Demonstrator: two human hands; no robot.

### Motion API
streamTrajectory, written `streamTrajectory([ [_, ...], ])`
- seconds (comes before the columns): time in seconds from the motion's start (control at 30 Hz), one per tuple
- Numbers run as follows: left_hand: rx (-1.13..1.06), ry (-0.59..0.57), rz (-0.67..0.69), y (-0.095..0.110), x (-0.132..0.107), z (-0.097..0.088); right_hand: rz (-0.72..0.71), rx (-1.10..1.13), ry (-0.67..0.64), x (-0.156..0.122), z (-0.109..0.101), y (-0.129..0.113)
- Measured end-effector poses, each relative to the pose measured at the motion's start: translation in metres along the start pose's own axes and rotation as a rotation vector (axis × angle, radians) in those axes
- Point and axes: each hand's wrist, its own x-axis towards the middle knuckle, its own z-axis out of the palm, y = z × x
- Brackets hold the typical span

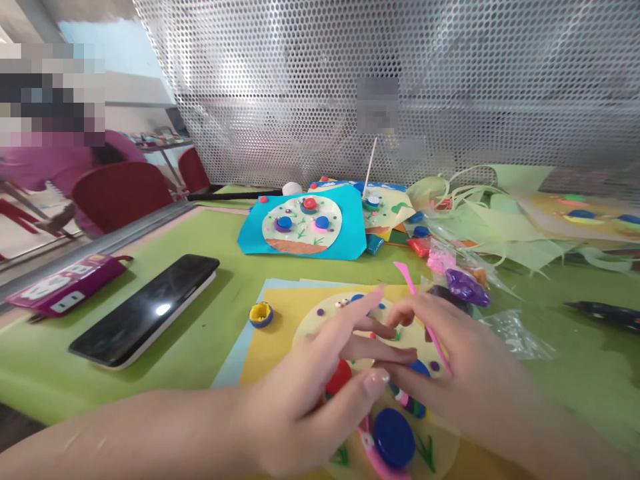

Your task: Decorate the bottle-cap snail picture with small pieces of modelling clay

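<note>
My left hand (320, 377) is over a yellow sheet (274, 340), its fingers spread and stretched towards my right hand (457, 343). The fingertips of both hands meet or overlap. A thin pink plastic modelling tool (440, 350) runs through my right hand, tucked between the curled index finger and the thumb. Beneath both hands lies a pale round card (313, 323) decorated with clay bits. A dark blue bottle cap (394, 437) edged with pink clay, a red cap (339, 377) and another blue cap (419, 368) show on it; my fingers hide its middle.
Left are a phone (150, 310) and a purple pouch (70, 287). A cap with yellow clay (261, 314) sits on the sheet's edge. Behind is a turquoise card (350, 227). Clay packets (467, 287), paper strips (480, 213) and a black pen (605, 313) lie right. A perforated metal panel (300, 87) rises behind.
</note>
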Motion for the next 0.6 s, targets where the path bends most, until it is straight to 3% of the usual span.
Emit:
streamTrajectory([
  [0.13, -0.085, 0.084, -0.096, -0.002, -0.001, 0.001, -0.014, -0.042, 0.043, 0.001, -0.003, 0.003],
  [0.37, -0.297, 0.052, -0.161, 0.001, 0.004, 0.004, 0.048, -0.011, -0.048, 0.001, -0.004, 0.000],
  [0.6, -0.433, 0.186, -0.415, 0.007, 0.011, -0.010, 0.132, 0.062, -0.044, 0.005, -0.010, 0.009],
])
